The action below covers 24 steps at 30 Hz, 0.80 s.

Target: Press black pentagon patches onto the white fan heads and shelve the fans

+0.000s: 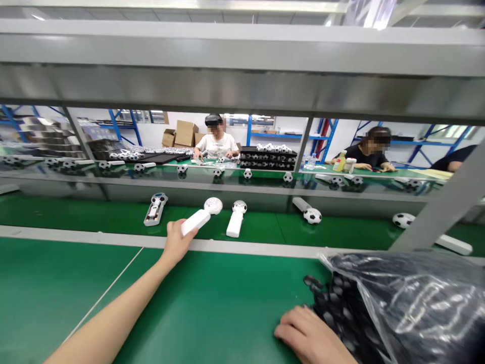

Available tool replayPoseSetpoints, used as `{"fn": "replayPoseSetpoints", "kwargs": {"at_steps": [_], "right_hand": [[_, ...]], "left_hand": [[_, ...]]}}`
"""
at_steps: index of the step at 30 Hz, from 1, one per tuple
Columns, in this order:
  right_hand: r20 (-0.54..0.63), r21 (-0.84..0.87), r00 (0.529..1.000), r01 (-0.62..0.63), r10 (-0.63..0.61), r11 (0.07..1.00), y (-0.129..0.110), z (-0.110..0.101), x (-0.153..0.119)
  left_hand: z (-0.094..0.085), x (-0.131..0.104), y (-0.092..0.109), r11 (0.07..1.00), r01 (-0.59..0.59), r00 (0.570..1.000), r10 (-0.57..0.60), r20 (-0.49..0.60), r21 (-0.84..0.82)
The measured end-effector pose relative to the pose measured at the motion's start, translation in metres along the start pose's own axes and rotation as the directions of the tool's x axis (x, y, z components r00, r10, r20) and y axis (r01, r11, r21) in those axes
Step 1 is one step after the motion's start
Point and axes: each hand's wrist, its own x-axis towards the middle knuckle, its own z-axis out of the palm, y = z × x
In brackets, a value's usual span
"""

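My left hand (177,242) is closed around the white handle of a ball-headed handheld device (196,222); its round head is mostly white and points away from me, over the green belt. Low on the right, my right hand (303,328) rests with fingers curled together on the green table, beside a pile of small black pieces (337,303). Whatever its fingertips may hold is hidden. The black pieces spill from a clear plastic bag (428,288). Just right of the held device lies another ball-headed device (235,220), with an opened one (154,210) to the left.
A pale rail (235,246) separates my table from the belt (265,227). More football-patterned devices lie rightward, including one (312,216) beyond the middle. A slanted metal post (447,202) stands at right. Co-workers (217,144) sit across the line, behind stacked black trays (267,159).
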Motion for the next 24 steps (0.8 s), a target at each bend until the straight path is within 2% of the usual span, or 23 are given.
{"fn": "replayPoseSetpoints", "kwargs": {"at_steps": [3,6,8,11,13,18,21,24], "right_hand": [[0.031,0.144,0.995,-0.095,0.091,0.985,-0.008,-0.014,-0.002],[-0.074,0.312,0.971,-0.196,0.229,0.930,-0.010,-0.025,-0.002],[-0.153,0.394,0.940,-0.225,0.304,0.891,-0.008,-0.030,-0.001],[-0.216,0.458,0.913,-0.218,0.346,0.862,-0.005,-0.036,0.000],[-0.234,0.473,0.906,-0.212,0.353,0.856,-0.003,-0.039,0.001],[-0.245,0.460,0.905,-0.209,0.349,0.863,0.000,-0.039,0.001],[-0.268,0.421,0.909,-0.187,0.319,0.888,0.000,-0.036,0.001],[-0.278,0.365,0.915,-0.180,0.291,0.913,-0.003,-0.033,0.000]], "left_hand": [[-0.017,-0.058,0.026,0.992,-0.110,0.984,0.118,0.136,-0.061],[-0.029,-0.107,0.051,0.981,-0.135,0.937,0.171,0.303,-0.137],[-0.035,-0.130,0.064,0.977,-0.130,0.900,0.188,0.393,-0.168],[-0.040,-0.152,0.077,0.974,-0.146,0.853,0.212,0.477,-0.174],[-0.042,-0.159,0.082,0.973,-0.190,0.819,0.231,0.526,-0.131],[-0.037,-0.153,0.106,0.867,-0.498,0.738,0.409,0.537,0.024],[-0.020,-0.135,0.130,0.853,-0.520,0.691,0.452,0.564,-0.047],[0.000,-0.121,0.151,0.853,-0.500,0.597,0.464,0.654,-0.148]]}}
